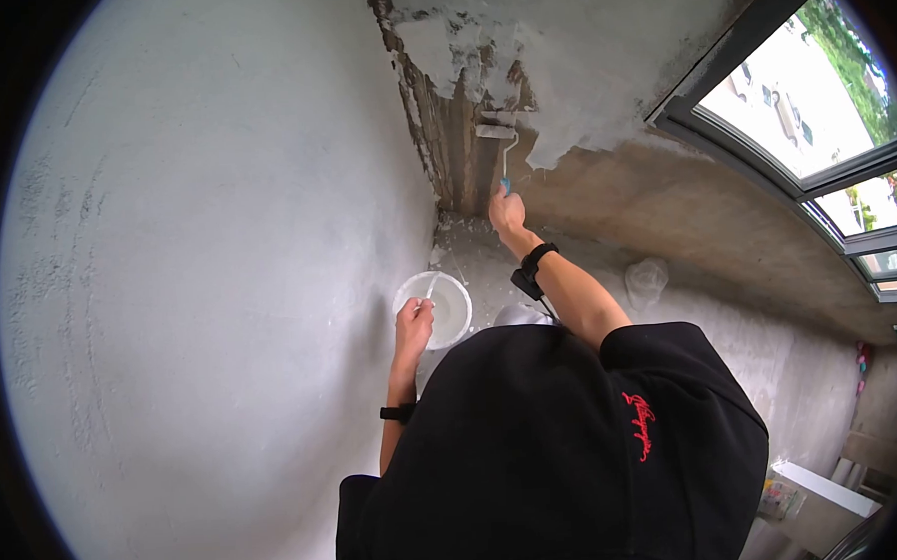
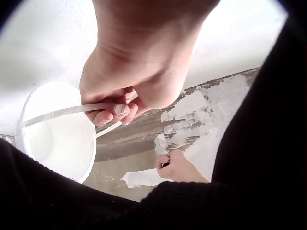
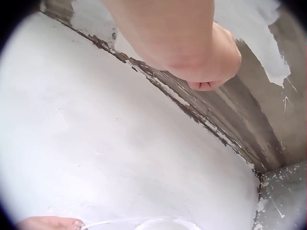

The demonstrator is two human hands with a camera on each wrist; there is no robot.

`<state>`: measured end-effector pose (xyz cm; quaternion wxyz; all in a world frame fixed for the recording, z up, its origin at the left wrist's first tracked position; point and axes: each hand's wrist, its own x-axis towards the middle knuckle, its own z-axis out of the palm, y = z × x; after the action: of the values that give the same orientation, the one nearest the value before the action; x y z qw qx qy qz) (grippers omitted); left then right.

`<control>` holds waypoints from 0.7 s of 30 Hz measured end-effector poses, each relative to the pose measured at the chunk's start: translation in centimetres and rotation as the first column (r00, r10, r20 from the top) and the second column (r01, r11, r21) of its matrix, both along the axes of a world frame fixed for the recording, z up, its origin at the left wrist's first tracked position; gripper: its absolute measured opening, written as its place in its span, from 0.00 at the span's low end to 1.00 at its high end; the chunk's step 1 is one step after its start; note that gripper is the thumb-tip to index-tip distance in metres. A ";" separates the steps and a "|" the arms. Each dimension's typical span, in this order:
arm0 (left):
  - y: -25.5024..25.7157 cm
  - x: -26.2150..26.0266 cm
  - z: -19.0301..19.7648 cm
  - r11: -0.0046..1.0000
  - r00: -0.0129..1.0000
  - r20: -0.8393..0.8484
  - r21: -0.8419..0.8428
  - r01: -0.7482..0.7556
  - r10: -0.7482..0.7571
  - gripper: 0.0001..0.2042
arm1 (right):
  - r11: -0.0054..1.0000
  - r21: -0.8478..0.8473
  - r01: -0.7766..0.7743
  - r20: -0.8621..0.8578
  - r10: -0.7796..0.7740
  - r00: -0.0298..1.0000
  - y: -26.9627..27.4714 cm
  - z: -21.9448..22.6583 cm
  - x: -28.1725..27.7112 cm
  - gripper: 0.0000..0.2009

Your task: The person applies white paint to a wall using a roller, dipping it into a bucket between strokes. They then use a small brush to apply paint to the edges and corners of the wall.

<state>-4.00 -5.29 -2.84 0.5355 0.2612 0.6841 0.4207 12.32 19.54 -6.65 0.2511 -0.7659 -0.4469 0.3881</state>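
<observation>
My right hand (image 1: 508, 213) grips the blue handle of a paint roller (image 1: 496, 132), held up against the wall near the corner. The roller's white sleeve lies over a bare brown patch with ragged white coating around it. In the right wrist view the fingers are curled and the roller is hidden behind the hand. Lower down, my left hand (image 1: 414, 329) holds the thin white handle (image 2: 62, 111) of a white bucket (image 1: 468, 304). Pale liquid shows inside the bucket, and its rim is smeared white.
A smooth grey-white wall (image 1: 225, 210) rises close on the left and meets the patchy wall at a rough, dark corner. White specks dot the floor (image 1: 472, 254). A clear plastic bag (image 1: 646, 282) lies to the right, below a dark-framed window (image 1: 761, 106).
</observation>
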 end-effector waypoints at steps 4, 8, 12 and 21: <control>0.2 0.1 0.2 1.000 1.000 -0.016 -0.010 -0.013 0.013 0.10 | 1.000 -0.012 0.019 -0.074 -0.020 0.997 -0.6 3.0 0.2 0.29; -0.1 0.4 0.0 1.000 1.000 -0.003 -0.008 -0.002 0.002 0.10 | 0.997 0.066 0.033 -0.114 -0.025 0.993 0.2 1.5 0.5 0.29; 0.1 0.3 -0.8 1.000 1.000 -0.025 0.006 0.004 -0.004 0.11 | 0.976 0.209 0.062 -0.228 -0.013 0.974 0.0 6.1 0.5 0.27; 0.3 0.2 -0.5 1.000 0.997 -0.078 -0.007 0.007 -0.007 0.11 | 0.871 0.487 -0.062 -0.150 0.154 0.977 -1.0 14.2 0.9 0.19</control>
<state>-3.77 -4.99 -3.32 0.5107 0.2781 0.7049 0.4061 13.19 18.52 7.56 0.4507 -0.6146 -0.5461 0.3477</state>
